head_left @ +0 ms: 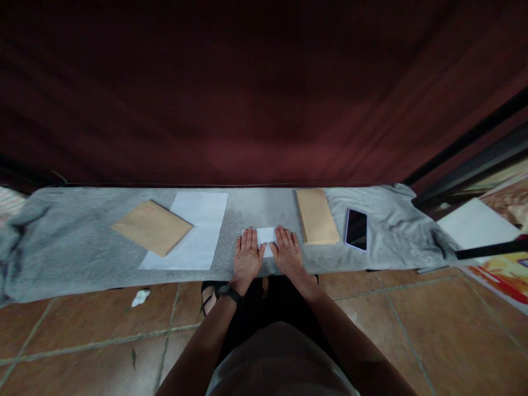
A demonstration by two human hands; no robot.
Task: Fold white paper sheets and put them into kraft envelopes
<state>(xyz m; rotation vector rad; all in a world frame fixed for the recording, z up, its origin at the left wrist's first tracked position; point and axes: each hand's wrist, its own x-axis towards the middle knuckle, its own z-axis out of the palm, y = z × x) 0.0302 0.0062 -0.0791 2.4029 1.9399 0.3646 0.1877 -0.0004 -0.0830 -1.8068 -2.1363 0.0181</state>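
Black wristwatch [228, 291], bare forearms, sandals

brown envelope [152, 226] on white sheets [206, 212] | envelope stack [317, 215] | phone [356, 229] beside it | grey cloth [74, 236]

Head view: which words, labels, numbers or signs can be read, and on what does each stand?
None can be read. The folded white paper, the left brown envelope, the right brown envelopes and the phone show no writing; the colourful print at the far right is too blurred.

L hand [247, 256] laid flat, palm down, fingers stretched fwd. R hand [287, 253] laid flat just beside, palm down, thumbs nearly met.
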